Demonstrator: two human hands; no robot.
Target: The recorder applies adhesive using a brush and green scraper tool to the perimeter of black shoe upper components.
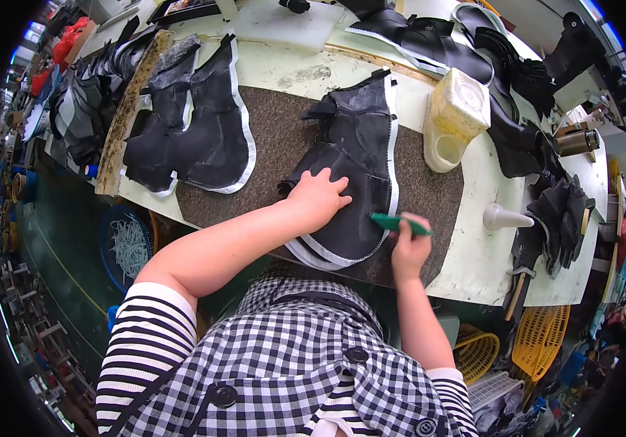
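A black boot upper with a white edging strip lies spread on a brown mat, directly ahead of me. My left hand rests on its left part, fingers spread, pressing flat and holding nothing. In my right hand is a green hand tool, gripped near the piece's right edge. The tool's tip meets or hovers just over the black surface; its exact kind cannot be made out. Another white edge shows beneath the upper's lower rim. To the left lie similar black pieces with white edging.
A cut plastic container with yellowish residue stands right of the mat. Farther right are a white cone-shaped object and stacked black pieces. A wooden strip borders the left side. Yellow baskets sit below the table's right edge.
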